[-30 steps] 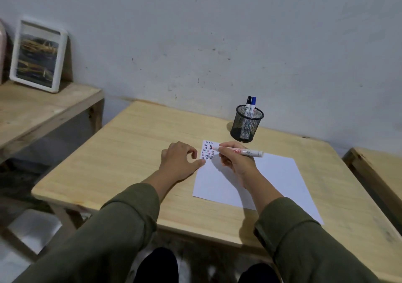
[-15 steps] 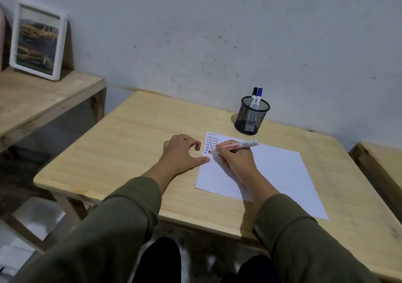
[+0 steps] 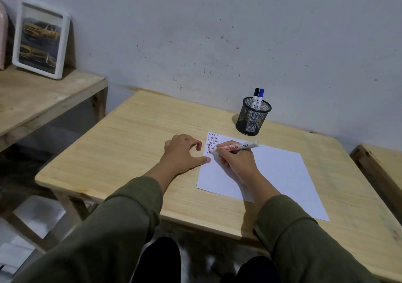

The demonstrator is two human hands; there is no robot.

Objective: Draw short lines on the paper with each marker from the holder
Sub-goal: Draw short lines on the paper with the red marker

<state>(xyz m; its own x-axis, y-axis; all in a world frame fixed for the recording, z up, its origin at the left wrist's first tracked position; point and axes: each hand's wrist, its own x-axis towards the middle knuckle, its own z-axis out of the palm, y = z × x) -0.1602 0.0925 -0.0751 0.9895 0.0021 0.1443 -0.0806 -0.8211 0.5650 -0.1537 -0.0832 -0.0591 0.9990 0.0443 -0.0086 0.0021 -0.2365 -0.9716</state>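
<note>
A white sheet of paper (image 3: 278,174) lies on the wooden table (image 3: 134,152), with rows of short red, blue and black lines in its far left corner. My right hand (image 3: 238,163) grips a red marker (image 3: 237,147), its tip touching the paper at the bottom of those rows. My left hand (image 3: 182,154) rests on the table at the paper's left edge, thumb on the sheet, and holds what looks like the red cap (image 3: 199,145) at the fingertips. A black mesh holder (image 3: 253,117) behind the paper holds a black marker (image 3: 256,95) and a blue marker (image 3: 261,97).
A lower wooden bench (image 3: 43,100) at the left carries a white-framed picture (image 3: 40,41) leaning on the wall. Another wooden piece (image 3: 382,161) stands at the right. The grey wall rises just behind the table.
My right hand has lowered the red marker's tip from above the rows down onto the paper at the bottom of them. The camera view has shifted slightly; my left hand stays in place.
</note>
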